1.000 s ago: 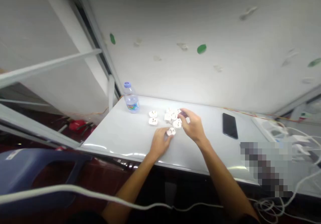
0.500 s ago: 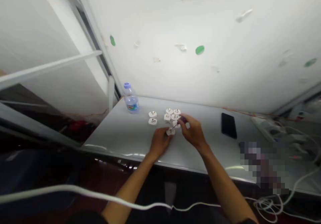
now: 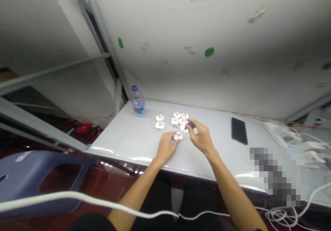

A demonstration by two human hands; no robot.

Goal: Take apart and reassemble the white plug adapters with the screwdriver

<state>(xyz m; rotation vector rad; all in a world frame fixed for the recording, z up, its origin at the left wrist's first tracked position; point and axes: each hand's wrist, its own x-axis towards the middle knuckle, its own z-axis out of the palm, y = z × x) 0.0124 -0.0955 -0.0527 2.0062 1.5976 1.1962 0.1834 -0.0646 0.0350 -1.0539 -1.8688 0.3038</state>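
My left hand is closed on a white plug, holding it on the grey table with its pins facing up. In my right hand is a screwdriver with a dark handle, pinched between thumb and fingers. Its thin shaft slants down to the left and its tip meets the plug near the pins. Just beyond, several more white plugs lie in a cluster, pins up. Two others, a rear plug and a front plug, lie apart to the left.
A clear water bottle with a blue cap stands at the back left. A black phone lies to the right, near white cables and adapters. A white cable crosses in front of my forearms. A blue stool is at left.
The view has shifted slightly, so everything sits a little further right, and the picture's brightness differs. Both hands keep the same hold on the plug and screwdriver.
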